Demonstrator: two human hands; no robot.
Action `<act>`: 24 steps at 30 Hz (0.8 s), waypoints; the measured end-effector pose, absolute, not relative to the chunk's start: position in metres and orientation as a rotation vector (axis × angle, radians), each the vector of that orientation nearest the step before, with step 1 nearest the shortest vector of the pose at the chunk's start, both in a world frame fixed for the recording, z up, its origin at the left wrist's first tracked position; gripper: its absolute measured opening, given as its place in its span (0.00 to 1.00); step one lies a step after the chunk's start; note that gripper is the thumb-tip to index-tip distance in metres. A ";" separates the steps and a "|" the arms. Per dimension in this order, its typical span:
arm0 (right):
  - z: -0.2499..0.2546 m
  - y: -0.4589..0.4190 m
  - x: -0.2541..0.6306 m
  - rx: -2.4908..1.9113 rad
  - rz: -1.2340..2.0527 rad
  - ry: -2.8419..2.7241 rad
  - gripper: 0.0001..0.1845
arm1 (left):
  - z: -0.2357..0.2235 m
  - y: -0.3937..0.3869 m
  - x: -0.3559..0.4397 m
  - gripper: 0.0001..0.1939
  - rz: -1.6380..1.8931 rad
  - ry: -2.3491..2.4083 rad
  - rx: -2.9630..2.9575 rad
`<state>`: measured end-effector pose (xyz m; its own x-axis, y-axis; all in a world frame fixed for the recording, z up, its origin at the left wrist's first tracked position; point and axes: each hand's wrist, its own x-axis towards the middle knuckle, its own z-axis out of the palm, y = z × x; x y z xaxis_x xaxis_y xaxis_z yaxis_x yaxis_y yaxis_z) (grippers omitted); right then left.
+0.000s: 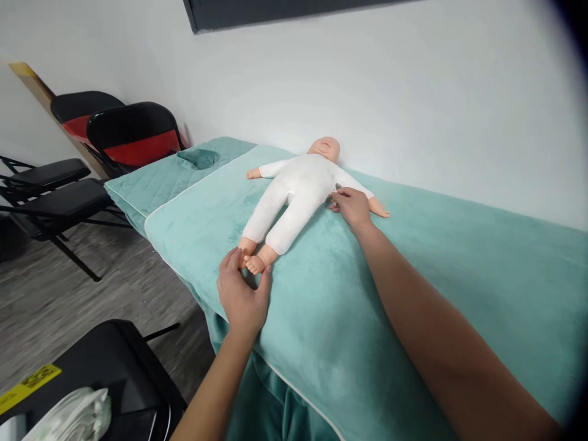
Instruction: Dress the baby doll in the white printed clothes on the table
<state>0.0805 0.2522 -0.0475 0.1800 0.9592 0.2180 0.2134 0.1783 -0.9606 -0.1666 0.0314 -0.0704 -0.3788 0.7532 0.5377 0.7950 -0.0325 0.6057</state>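
Note:
A baby doll [301, 177] with a white cloth body lies on its back, arms spread, on a bed with a teal cover [321, 324]. Its head points toward the wall and its bare feet toward me. My left hand [243, 291] is closed round the doll's feet, fingers on one side and thumb on the other. At the doll's side, near the hip, my right hand [353, 207] touches the body with fingers curled in a pinch. What lies between those fingertips, if anything, is too small to make out.
Black folding chairs [133, 131] with red backs stand left of the bed. A black chair [110, 361] at lower left carries a white plastic packet [78, 416]. The bed's far end has a face hole [198, 159]. A white wall [367, 79] borders the bed.

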 end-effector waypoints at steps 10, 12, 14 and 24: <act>-0.057 0.264 0.072 -1.051 0.885 -1.050 0.10 | -0.071 0.031 -0.167 0.30 -1.387 -2.147 -1.725; -0.058 0.265 0.071 -1.041 0.852 -1.058 0.13 | -0.072 0.031 -0.167 0.30 -1.366 -2.156 -1.719; -0.058 0.265 0.070 -1.045 0.791 -1.091 0.15 | -0.073 0.031 -0.167 0.31 -1.354 -2.162 -1.706; -0.058 0.265 0.065 -1.035 0.720 -1.103 0.15 | -0.072 0.030 -0.166 0.30 -1.359 -2.177 -1.700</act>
